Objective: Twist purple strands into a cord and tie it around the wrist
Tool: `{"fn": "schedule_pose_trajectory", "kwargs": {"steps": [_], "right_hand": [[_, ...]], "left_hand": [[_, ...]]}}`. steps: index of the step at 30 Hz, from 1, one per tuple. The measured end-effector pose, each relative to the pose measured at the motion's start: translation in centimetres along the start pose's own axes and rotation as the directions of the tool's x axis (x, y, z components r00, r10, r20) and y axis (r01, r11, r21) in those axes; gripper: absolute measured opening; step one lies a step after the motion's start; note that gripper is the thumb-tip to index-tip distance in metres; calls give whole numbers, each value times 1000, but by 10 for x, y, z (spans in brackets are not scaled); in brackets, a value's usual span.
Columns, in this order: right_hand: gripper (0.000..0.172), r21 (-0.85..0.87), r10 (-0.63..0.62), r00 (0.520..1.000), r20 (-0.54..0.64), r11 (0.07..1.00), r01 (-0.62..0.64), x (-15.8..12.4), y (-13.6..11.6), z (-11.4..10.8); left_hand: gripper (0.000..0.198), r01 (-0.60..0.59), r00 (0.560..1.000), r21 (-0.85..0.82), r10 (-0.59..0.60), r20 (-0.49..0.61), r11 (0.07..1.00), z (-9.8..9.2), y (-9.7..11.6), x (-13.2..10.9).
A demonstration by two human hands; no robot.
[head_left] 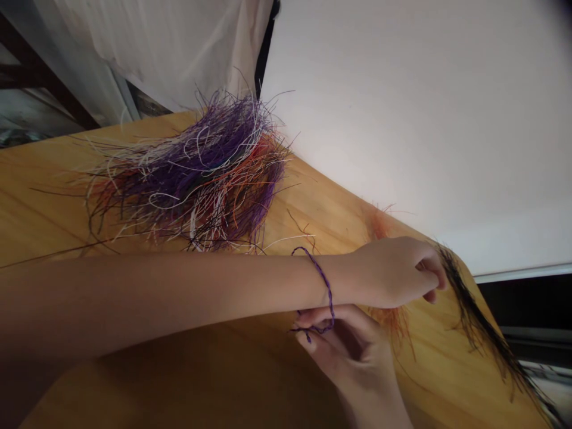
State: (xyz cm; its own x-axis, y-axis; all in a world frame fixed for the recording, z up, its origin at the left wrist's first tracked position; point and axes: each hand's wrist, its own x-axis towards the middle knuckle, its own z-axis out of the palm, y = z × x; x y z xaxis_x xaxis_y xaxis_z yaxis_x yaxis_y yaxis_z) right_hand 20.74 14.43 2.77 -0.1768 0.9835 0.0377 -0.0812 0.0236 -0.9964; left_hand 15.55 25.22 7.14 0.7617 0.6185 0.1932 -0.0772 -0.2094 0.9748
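Note:
A twisted purple cord (328,286) lies over the wrist of my left hand (393,274) and loops around to my right hand (346,351). My right hand pinches the cord's ends between fingers and thumb, just under the wrist. My left hand is curled shut, holding nothing, and its fingertips are close to a bundle of black fibres (476,310). Orange fibres (388,322) lie partly hidden beneath my left wrist. The underside of the wrist and the full cord loop are hidden.
A large tangled heap of purple, white, orange and black fibres (192,173) sits on the wooden tabletop (308,208). Another orange tuft (379,223) lies along the table's edge. Beyond that edge are a white wall (402,119) and hanging white cloth (165,42).

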Motion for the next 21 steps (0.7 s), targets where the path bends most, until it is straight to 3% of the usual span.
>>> {"fn": "schedule_pose_trajectory", "kwargs": {"steps": [3,8,12,16,21], "right_hand": [[26,-37,15,1000,-23,999,-16,-1,-2,1],[26,-134,-89,996,-21,987,85,-2,4,-2],[20,-162,-130,992,-3,979,128,-4,4,-1],[24,-168,-159,987,-36,974,151,-6,0,3],[41,-191,-365,927,-92,920,343,-8,2,4]], "left_hand": [[16,8,1000,35,-9,17,999,0,2,0],[15,-32,999,155,28,29,987,-1,1,-2],[14,-66,997,314,47,69,947,-7,-8,-1],[17,-46,998,366,30,49,929,-14,-22,3],[17,-21,1000,381,12,27,924,-18,-29,4]]}}
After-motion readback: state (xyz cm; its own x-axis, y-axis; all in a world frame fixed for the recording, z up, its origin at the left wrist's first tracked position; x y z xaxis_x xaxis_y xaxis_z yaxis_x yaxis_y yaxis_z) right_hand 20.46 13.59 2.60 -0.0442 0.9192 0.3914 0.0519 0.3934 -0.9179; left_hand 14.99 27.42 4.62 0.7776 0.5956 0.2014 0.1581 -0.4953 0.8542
